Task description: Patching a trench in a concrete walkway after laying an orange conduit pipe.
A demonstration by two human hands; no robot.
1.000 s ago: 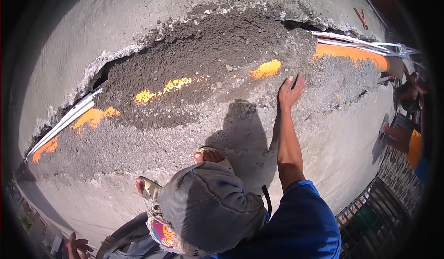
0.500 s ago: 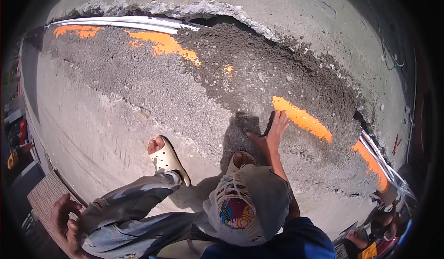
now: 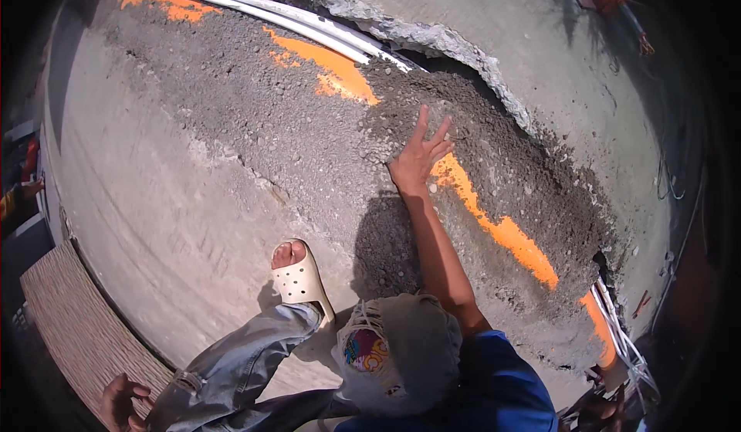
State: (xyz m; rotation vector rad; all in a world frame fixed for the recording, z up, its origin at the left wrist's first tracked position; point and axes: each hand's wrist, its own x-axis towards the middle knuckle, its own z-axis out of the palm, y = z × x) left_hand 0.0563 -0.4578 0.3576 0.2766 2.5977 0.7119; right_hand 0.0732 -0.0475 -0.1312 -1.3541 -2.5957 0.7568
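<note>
My right hand [image 3: 421,156] rests with spread fingers on dark, crumbly wet mortar [image 3: 494,146], just beyond the upper end of a bare stretch of orange pipe [image 3: 505,235]. Its arm reaches out past my bent right knee, and nothing shows in its grasp. Much of the pipe is buried; other orange lengths surface farther left and at the lower right. Down at the lower left, my left hand [image 3: 123,405] hovers by my left leg, fingers loosely bent and apart, with nothing visible in it.
White conduits [image 3: 309,21] run along a broken concrete edge [image 3: 432,34] and reappear at the lower right. My sandalled left foot [image 3: 297,277] stands on the concrete. A ribbed brown board [image 3: 85,324] lies at left. Another person's hand [image 3: 32,189] shows at the far left.
My right hand has moved forward and left along the orange pipe, onto the mortar at its upper end. A longer strip of pipe shows there. The view has shifted; my left hand appears lower.
</note>
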